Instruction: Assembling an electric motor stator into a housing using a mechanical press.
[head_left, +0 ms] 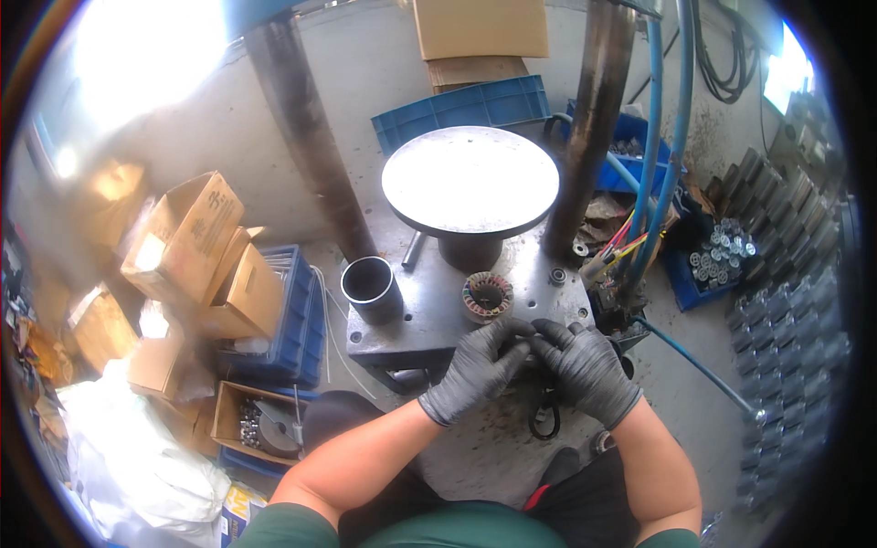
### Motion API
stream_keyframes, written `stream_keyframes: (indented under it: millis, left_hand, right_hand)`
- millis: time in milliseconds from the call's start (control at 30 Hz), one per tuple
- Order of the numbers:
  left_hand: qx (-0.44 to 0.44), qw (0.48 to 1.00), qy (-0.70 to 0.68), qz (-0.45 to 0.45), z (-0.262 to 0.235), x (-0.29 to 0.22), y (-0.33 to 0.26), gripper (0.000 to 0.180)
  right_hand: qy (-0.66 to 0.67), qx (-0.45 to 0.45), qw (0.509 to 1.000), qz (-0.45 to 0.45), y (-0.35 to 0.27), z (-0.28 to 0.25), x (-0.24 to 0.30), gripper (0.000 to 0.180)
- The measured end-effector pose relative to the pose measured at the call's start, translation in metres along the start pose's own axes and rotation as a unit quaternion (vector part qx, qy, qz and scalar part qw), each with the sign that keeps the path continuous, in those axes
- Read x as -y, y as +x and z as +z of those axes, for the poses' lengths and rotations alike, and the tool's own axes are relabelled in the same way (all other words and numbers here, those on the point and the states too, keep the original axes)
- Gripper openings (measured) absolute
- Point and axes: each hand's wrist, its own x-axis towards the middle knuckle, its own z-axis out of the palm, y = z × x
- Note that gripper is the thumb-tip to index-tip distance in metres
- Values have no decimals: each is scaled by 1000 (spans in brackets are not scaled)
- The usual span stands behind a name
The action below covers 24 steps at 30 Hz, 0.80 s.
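Both hands are down at the front edge of the steel plate, gloved in dark grey, fingertips meeting in the middle. The left hand and the right hand are curled toward each other, pinching at something small between them, but what it is I cannot tell, as the fingers cover it. Just beyond the knuckles sits the wound ring, copper showing round its bore, resting flat on the plate and not touching either hand. To its left stands a short metal tube, upright and open at the top. Behind, the round press disc rides on its pedestal, flanked by two dark columns.

To do this fiddly bit well, I'd judge it pays to keep the wrists rested on the plate edge, work with fingertips only, and stay clear of the ring's windings. Blue hoses hang at the right, a blue crate and cardboard boxes at the left.
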Motion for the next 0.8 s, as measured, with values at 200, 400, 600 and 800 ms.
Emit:
stream_keyframes:
  millis: [200, 400, 600, 800]
  left_hand:
    - [-113, 993, 19, 36, -23, 16, 8, 25]
    - [-97, 995, -29, -17, -28, 5, -18, 29]
    - [130, 883, 367, 263, -2, 8, -30, 51]
    - [137, 848, 457, 231, -38, -12, -57, 45]
  right_hand:
    - [103, 92, 990, 28, 10, -17, 4, 48]
    - [633, -40, 629, 449, 16, 30, -53, 31]
    - [446, -106, 837, 299, 39, 94, -122, 44]
    - [342, -171, 906, 181, 57, 126, -134, 59]
